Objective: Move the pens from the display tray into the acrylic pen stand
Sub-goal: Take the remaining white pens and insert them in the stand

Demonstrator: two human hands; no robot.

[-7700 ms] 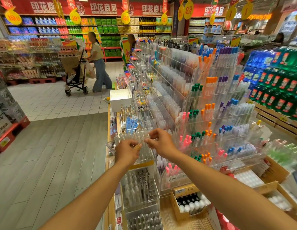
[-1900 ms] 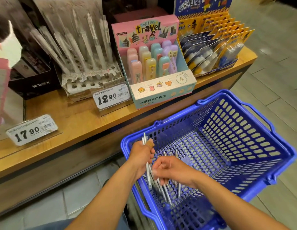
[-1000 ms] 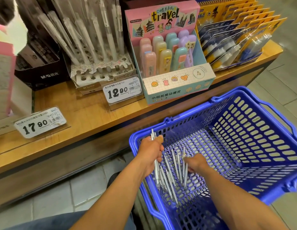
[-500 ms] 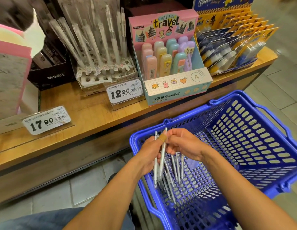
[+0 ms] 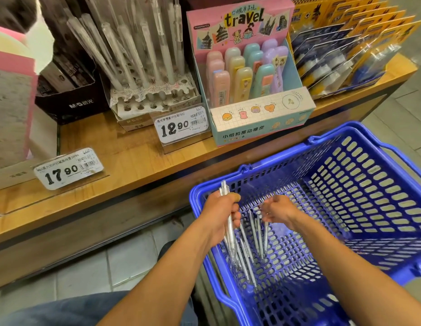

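I see a bundle of white pens (image 5: 229,222) gripped upright in my left hand (image 5: 220,215), fingers curled round them, just inside the near-left corner of the blue basket (image 5: 360,184). More loose pens (image 5: 256,234) lie on the basket floor beside it. My right hand (image 5: 279,209) hovers over those with fingers loosely spread, holding nothing. Beyond the basket, the wooden shelf (image 5: 134,158) carries a pen display (image 5: 148,74), a price tag (image 5: 181,125) and a pink eraser box (image 5: 249,74).

A wooden shelf (image 5: 139,158) crosses the frame's upper half, bearing display boxes (image 5: 259,118), two price tags (image 5: 181,124) and, perhaps, a black carton (image 5: 70,102) at upper left.
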